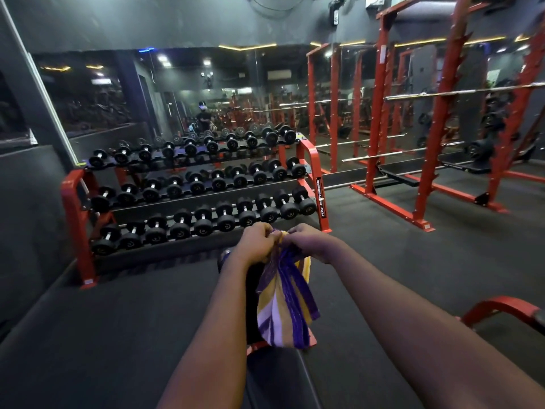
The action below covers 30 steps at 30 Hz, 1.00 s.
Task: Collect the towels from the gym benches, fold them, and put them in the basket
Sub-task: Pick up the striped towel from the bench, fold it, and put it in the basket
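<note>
Landmark: red steel three-tier dumbbell rack (312, 160), stocked with black round-head dumbbells (203, 221).

- Dark rubber floor (118, 320) runs out in front of the rack.
- Mirror wall (118, 93) is directly behind the rack.
- Red steel squat racks (436, 149) with chrome bars stand right of the rack, well apart from it.
- Black padded desk (277, 382) sits in front of the rack, long axis pointing at the rack's bottom tier. A red frame piece shows under it.
- Second red frame (501, 305) is further right of the rack, low down.
- Purple, yellow and white striped towel (284, 305) hangs bunched above the desk, in front of the rack's right half, off the floor.
- Person's left hand (256, 246) and right hand (309, 242) are side by side at the towel's top edge, nearly touching.
- Both grips are clamped on the towel, fingers curled and pinching the gathered top edge. The rest droops free between the forearms.
</note>
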{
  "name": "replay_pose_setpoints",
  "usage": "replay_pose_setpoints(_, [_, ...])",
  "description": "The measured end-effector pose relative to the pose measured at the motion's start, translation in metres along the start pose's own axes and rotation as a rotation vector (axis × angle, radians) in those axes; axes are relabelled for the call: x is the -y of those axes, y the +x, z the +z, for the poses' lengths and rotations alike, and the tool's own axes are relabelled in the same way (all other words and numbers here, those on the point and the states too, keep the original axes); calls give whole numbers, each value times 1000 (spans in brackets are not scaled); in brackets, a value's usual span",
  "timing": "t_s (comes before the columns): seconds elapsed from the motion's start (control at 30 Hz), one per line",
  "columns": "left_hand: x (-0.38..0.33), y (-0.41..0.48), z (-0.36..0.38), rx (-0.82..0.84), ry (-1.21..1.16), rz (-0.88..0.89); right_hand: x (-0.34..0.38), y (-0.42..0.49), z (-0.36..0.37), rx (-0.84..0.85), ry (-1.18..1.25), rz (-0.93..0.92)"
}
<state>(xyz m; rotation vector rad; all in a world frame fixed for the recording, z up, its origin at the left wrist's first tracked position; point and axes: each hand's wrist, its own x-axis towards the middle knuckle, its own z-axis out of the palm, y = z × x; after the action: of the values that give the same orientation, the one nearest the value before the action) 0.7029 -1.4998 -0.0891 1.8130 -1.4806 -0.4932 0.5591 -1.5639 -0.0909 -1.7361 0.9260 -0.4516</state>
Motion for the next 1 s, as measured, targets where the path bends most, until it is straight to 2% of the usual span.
replay_pose_setpoints(0.1, [-6,-4,-7,225,-387,-109,-1,-2,-5,-40,-119,-17])
replay_pose_setpoints(0.2, [-3,-5,-10,199,-506,-119,-6,-6,-9,-172,-169,-116])
replay_pose_setpoints(0.23, [1,-5,-11,149,-462,-93,-7,-8,-11,-180,-176,-156])
replay_pose_setpoints(0.3, [12,-3,-14,86,-219,5,-3,-13,-17,-112,-197,-210])
replay_pose_setpoints(0.37, [24,-1,-19,174,56,67,3,-18,-23,-23,-215,-253])
replay_pose_setpoints(0.4, [28,-1,-21,249,143,35,6,-20,-26,-6,-218,-282])
replay_pose_setpoints(0.5, [37,-4,-19,367,427,-22,11,-26,-35,-89,-189,-329])
replay_pose_setpoints(0.57, [45,-3,-20,371,458,-66,5,-25,-43,-211,-175,-308])
replay_pose_setpoints(0.7, [56,3,-38,189,363,-86,-25,-20,-57,-457,-252,-140])
replay_pose_setpoints(0.8, [45,6,-44,4,269,-42,-45,-20,-56,-536,-283,-13])
replay_pose_setpoints(0.9, [36,5,-43,-219,222,22,-53,-25,-56,-627,-219,-12])
replay_pose_setpoints(1.0, [34,2,-39,-356,129,74,-52,-33,-56,-685,-39,-81])
